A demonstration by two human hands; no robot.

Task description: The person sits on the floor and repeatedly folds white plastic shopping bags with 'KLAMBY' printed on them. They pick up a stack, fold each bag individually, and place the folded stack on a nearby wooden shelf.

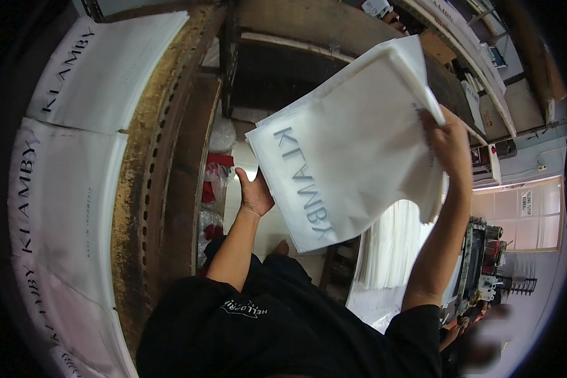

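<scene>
A thin stack of frosted translucent plastic bags with dark printed lettering hangs in the air in front of me, tilted and curling along its right side. My right hand grips that curled right edge, its fingers partly hidden by the bags. At the lower left edge of the bags is my left hand, with its thumb spread away from them. The left fingers pass behind the bags, so their tips are hidden.
Rows of similar printed bags lie on a worn wooden shelf at left. A thick pile of whitish sheets sits at right on a pale surface. Clear wrapped bundles rest low between shelves. Another person is at lower right.
</scene>
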